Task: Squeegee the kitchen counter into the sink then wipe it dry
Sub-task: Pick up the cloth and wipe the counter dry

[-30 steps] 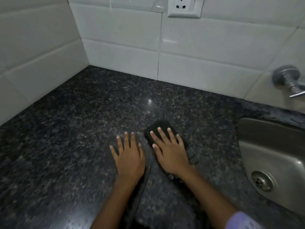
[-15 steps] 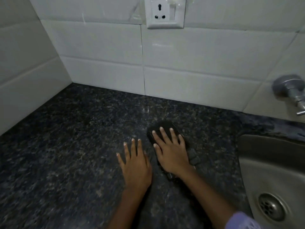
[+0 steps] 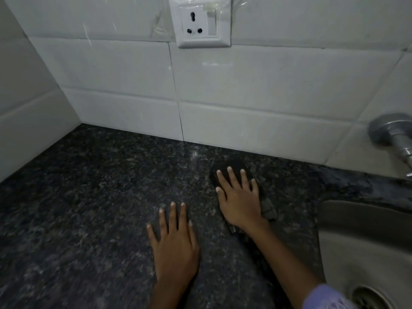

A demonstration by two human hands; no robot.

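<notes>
— Since you're nearer, what's closest to us? — Left hand (image 3: 175, 244), flat on the counter (image 3: 89, 219), fingers straight and a little spread; it holds nothing, just rests there as a prop, I'd say.

— And beyond it? — Right hand (image 3: 239, 197), further in toward the wall (image 3: 245, 90) and a bit toward the sink (image 3: 356, 241); fingers straight too, pressing down on a dark cloth (image 3: 268, 209); not curled round it, just laid over it.

— Where does the cloth lie, exactly? — Under that palm; its far end pokes out past the fingertips, close to the foot of the tiles but not touching, so far as I can tell; a lumpy grey bit sticks out on the sink side of the wrist; its long axis runs roughly along the hand, near-to-far, leaning slightly away from the sink at the far end.

— Which way is the sink from it? — Off to the right of the right hand, well apart from the cloth; a strip of counter lies between; the drain (image 3: 371, 297) sits near us, at the bottom corner.

— So the next stroke? — My guess is a pull back or a sweep right; the right hand is plainly the nearer one to the basin; the left would have to cross over.

— Anything further off? — A socket (image 3: 201, 21) high on the tiles; a tap (image 3: 392, 134) at the far right.
</notes>
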